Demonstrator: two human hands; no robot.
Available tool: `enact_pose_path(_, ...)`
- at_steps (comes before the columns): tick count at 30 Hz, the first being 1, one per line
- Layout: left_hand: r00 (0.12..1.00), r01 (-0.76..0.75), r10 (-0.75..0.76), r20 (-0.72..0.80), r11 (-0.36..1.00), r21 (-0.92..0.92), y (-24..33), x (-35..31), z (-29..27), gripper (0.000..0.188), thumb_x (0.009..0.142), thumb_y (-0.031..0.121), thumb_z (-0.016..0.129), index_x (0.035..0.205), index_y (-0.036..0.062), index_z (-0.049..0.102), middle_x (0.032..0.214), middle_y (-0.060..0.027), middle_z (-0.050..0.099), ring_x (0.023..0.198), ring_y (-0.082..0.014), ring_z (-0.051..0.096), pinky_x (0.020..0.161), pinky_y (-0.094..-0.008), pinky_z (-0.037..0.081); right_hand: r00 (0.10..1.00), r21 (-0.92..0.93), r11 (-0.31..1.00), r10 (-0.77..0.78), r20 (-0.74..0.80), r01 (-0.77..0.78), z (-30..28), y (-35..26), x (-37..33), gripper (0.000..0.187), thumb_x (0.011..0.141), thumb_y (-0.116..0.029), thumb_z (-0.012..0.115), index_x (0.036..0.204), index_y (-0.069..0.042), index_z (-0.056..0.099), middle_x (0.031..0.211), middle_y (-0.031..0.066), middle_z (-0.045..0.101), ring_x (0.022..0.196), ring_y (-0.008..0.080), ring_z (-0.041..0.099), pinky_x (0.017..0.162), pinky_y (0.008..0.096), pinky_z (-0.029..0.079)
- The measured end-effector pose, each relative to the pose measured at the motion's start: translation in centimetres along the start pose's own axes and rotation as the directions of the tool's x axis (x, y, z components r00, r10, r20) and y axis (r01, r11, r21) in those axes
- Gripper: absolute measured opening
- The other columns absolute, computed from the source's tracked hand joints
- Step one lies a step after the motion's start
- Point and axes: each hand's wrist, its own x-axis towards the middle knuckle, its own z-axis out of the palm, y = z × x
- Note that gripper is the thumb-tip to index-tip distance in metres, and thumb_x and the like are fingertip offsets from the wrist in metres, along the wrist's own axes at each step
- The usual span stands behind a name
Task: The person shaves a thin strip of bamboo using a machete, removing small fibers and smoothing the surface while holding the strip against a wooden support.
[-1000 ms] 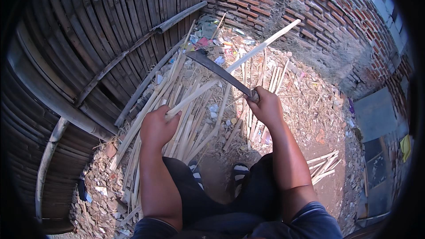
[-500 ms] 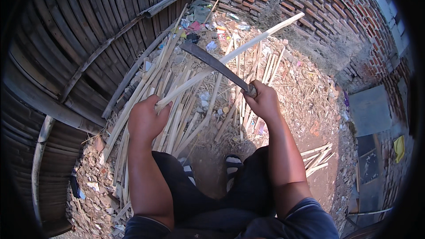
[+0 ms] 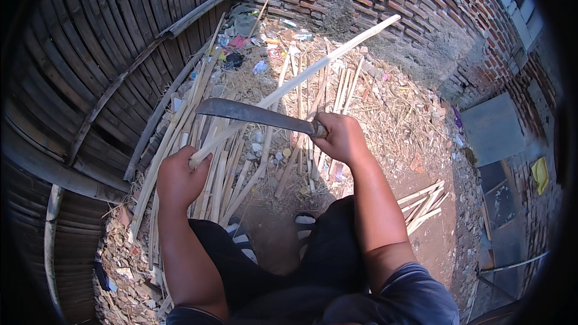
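My left hand [image 3: 180,174] is closed round the near end of a long, pale bamboo strip [image 3: 304,77], which slants up and away to the right. In my right hand [image 3: 341,137] is the handle of a machete [image 3: 256,113] with a broad, dark blade. The blade points left and crosses over the strip a short way beyond my left hand; whether its edge touches the strip I cannot tell. Below the strip, several split bamboo pieces [image 3: 224,183] lie on the ground between my left hand and my feet.
A dark bamboo-slat wall [image 3: 114,42] stands close on the left, and a brick wall [image 3: 409,6] rises at the back. Rubbish [image 3: 241,39] litters the far corner. A small bundle of sticks [image 3: 424,204] lies right of my right forearm. Shavings and rubble cover much of the ground.
The machete has swung down along the strip toward my left hand, its blade now lying more level. The whole view has shifted slightly; both hands keep their grips.
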Motion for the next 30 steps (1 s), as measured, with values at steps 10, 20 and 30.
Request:
enact_pose_path(10,0.999,-0.050,0.050,-0.017,0.999,0.014,0.6,0.5,1.0,0.028,0.089,0.028,0.080,0.094,0.0004,0.074,0.072,-0.0212,0.069,0.064,-0.0359,0.070,0.061,-0.0433,0.051,0.989,0.039,0.989,0.140,0.040,-0.142,-0.6,0.8,-0.6,0.027,0.081,-0.024,0.081,0.099,-0.009,0.068,0.086,0.0157,0.073,0.082,0.0387,0.072,0.074,0.0492,0.057)
enact_pose_path(20,0.997,-0.069,0.071,-0.031,0.995,0.066,-0.3,0.1,0.6,0.031,0.089,0.033,0.079,0.094,0.0028,0.073,0.075,-0.0213,0.070,0.071,-0.0422,0.069,0.064,-0.0500,0.052,0.875,0.325,0.839,0.479,-0.066,-0.435,0.8,4.8,0.4,0.028,0.087,-0.025,0.080,0.105,-0.004,0.072,0.083,0.0207,0.074,0.077,0.0400,0.072,0.070,0.0465,0.056)
enact_pose_path(30,0.995,-0.075,0.080,-0.063,0.994,0.076,-0.2,0.2,1.5,0.031,0.089,0.032,0.079,0.094,0.0022,0.074,0.074,-0.0209,0.070,0.071,-0.0405,0.071,0.065,-0.0473,0.053,0.986,0.073,0.997,-0.023,0.168,0.010,2.0,-2.1,0.0,0.026,0.082,-0.024,0.079,0.098,-0.007,0.068,0.086,0.0179,0.072,0.086,0.0401,0.071,0.076,0.0494,0.057)
